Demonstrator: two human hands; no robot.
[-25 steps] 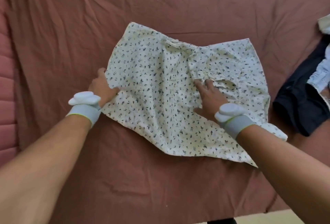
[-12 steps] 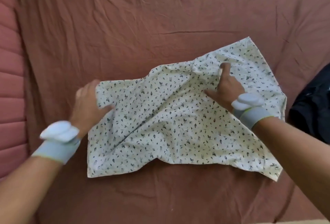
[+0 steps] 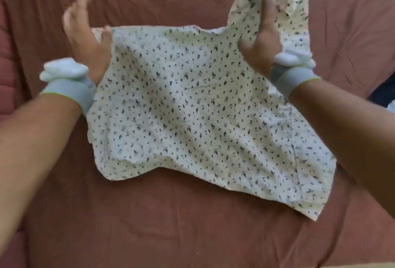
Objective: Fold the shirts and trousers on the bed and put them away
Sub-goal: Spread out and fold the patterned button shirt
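A cream shirt (image 3: 192, 118) with a small dark leaf print lies spread on the reddish-brown bed sheet (image 3: 171, 225). My left hand (image 3: 83, 32) is at the shirt's far left corner, blurred. Its fingers are straight and its thumb lies against the fabric edge. My right hand (image 3: 263, 32) grips the shirt's far right part, and that flap of fabric stands lifted off the bed behind the hand. The near hem of the shirt rests flat and runs off toward the right.
A dark garment (image 3: 382, 94) shows at the right edge of the bed. A quilted pink cover (image 3: 6, 58) runs along the left side. The bed's near edge (image 3: 320, 266) shows at the bottom right. Both wrists wear grey bands.
The shirt has been turned and pulled flatter. Both hands have moved to its far corners. My right hand has lifted the far right flap off the bed.
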